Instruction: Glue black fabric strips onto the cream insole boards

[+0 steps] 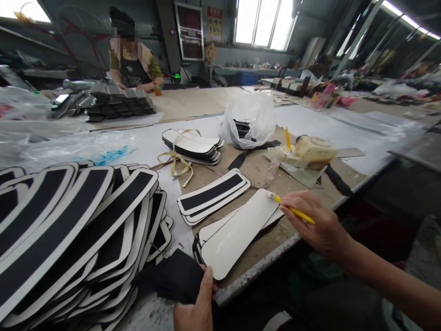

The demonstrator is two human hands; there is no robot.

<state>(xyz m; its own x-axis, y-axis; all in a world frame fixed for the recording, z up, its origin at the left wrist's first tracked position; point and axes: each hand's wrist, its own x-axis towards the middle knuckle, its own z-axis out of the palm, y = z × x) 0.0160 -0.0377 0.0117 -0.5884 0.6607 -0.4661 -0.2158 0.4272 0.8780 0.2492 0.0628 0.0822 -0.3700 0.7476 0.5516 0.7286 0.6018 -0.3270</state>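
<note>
My right hand (315,220) grips a yellow-handled brush (299,214), its whitish tip touching the far end of a long white rounded panel (241,234). That panel lies on top of a small pile of similar pieces near the table edge. At the panel's near end is my left hand (200,299), thumb up against a black strip of material (175,276), fingers mostly hidden beneath it. Beyond the panel lie two white-edged pieces with black centres (213,193). A container of pale glue (315,149) stands at the back right, a second yellow handle (287,137) beside it.
Large overlapping stacks of black-and-white panels (79,220) fill the left side. A bundle tied with yellow ribbon (193,145) and a white plastic bag (248,119) sit further back. Across the table a person (132,69) works behind stacked pieces (117,103). The table edge (262,264) runs along the right.
</note>
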